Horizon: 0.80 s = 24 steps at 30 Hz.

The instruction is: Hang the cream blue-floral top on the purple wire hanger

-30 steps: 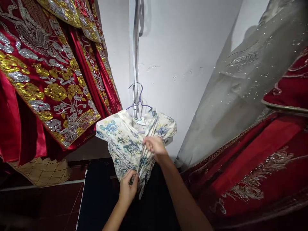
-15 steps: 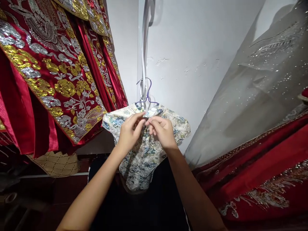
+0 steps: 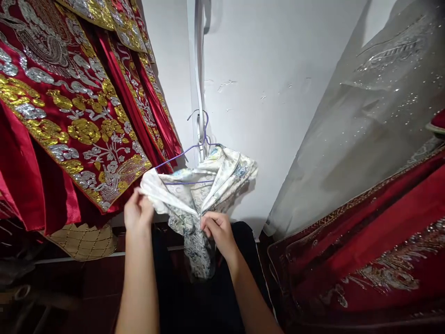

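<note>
A small cream garment (image 3: 208, 183) with a blue and green floral print hangs on a thin purple wire hanger (image 3: 194, 148) against the white wall. My left hand (image 3: 138, 214) pinches the garment's left shoulder edge and pulls it outward, so the white inside shows. My right hand (image 3: 217, 232) is closed on the bunched front of the garment, lower down at its middle. The hanger's left arm is bare and its hook rests on a white strap (image 3: 199, 69) running down the wall.
Red robes (image 3: 69, 116) with gold and silver embroidery hang close on the left. A grey sparkly sheer fabric (image 3: 358, 120) and more red embroidered cloth (image 3: 365, 260) fill the right. Something dark (image 3: 198, 301) sits below the garment. A tan quilted item (image 3: 83, 241) lies low left.
Both hands left the collar. My left hand moved out to the left shoulder and pulled it off the hanger arm. My right hand dropped to the garment's front.
</note>
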Each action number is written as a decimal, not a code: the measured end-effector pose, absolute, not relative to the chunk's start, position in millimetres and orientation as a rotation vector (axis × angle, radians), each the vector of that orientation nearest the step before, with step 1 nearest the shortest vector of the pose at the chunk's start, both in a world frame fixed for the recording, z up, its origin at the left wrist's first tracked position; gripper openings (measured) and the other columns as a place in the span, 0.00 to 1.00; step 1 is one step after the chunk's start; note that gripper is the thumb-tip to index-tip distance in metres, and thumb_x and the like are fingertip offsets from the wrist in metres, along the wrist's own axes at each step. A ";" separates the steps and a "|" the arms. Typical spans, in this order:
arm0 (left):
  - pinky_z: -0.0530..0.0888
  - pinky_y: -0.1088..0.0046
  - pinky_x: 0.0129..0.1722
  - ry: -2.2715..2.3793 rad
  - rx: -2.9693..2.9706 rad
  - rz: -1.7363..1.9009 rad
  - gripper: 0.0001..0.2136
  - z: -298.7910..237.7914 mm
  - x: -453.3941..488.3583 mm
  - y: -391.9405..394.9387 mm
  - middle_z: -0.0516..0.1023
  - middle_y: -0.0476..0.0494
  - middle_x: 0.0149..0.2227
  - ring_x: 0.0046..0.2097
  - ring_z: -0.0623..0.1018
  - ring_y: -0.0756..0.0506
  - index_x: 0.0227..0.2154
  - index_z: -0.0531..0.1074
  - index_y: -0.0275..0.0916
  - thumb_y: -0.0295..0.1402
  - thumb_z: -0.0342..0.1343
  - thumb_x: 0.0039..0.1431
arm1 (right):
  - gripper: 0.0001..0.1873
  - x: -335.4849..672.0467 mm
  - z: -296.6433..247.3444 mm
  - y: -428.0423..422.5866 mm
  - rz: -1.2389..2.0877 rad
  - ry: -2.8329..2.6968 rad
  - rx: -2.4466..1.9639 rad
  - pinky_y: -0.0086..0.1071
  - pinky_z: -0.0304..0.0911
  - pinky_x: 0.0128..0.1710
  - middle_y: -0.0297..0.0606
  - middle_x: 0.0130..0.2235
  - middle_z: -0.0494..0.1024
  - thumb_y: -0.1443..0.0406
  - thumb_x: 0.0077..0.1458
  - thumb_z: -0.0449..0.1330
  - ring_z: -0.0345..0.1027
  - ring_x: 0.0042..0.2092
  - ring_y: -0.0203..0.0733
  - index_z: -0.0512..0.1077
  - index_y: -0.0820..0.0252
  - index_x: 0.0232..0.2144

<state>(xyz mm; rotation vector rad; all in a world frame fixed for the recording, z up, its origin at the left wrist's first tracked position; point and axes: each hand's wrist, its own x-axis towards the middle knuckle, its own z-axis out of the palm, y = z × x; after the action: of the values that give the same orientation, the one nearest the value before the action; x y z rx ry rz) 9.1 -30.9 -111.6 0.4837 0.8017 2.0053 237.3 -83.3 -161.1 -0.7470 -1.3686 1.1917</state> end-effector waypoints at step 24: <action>0.63 0.62 0.62 1.086 1.809 1.352 0.18 -127.4 110.7 -132.1 0.69 0.42 0.60 0.62 0.68 0.40 0.59 0.65 0.48 0.38 0.52 0.67 | 0.35 262.5 -150.2 -90.2 1.816 -1.248 -0.700 0.37 0.67 0.37 0.41 0.35 0.77 0.38 0.51 0.58 0.72 0.38 0.47 0.74 0.60 0.45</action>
<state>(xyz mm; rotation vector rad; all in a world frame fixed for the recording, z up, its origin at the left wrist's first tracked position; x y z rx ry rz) 110.7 -132.1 -127.4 1.8092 1.0865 1.3522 262.5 -90.2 -150.2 -0.6997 -1.2476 1.8158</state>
